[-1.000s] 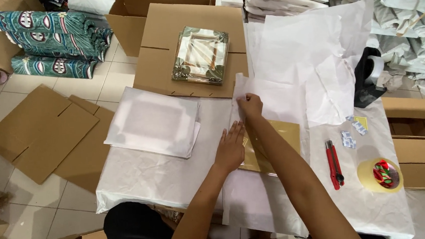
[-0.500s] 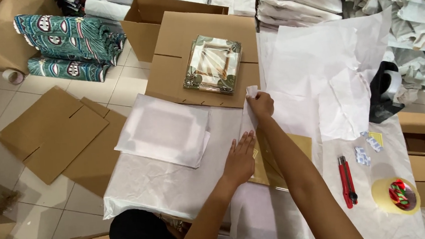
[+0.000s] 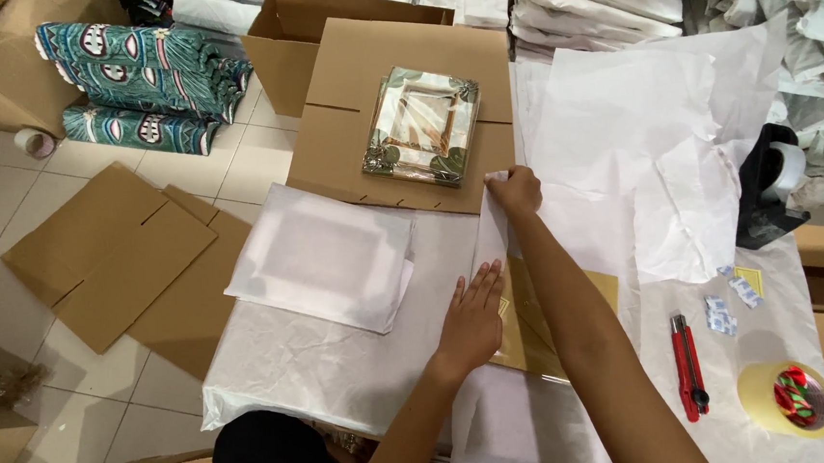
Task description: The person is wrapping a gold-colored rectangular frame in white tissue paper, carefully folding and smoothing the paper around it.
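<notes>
White tissue paper (image 3: 618, 140) over the whole table (image 3: 786, 331), crumpled at the far right. Flat cardboard (image 3: 104, 253) on the tiled floor to the left, rolled green patterned fabric (image 3: 145, 81) beyond it, open boxes and stacked white bundles at the back. On the table: wrapped parcel (image 3: 322, 257) at left, leaf-patterned frame (image 3: 421, 124) on a flattened carton (image 3: 401, 68), red cutter (image 3: 687, 377), tape roll (image 3: 789, 398) and black dispenser (image 3: 767, 187) at right.

Left hand (image 3: 471, 319) spread flat, pressing a sheet's edge onto the tan frame (image 3: 534, 320) at centre. Right hand (image 3: 516, 192) pinching the sheet (image 3: 489, 231) at its far corner, beside the carton's edge.

Since a second ago: right hand farther out towards the carton, sheet drawn tauter over the frame, left hand barely shifted.
</notes>
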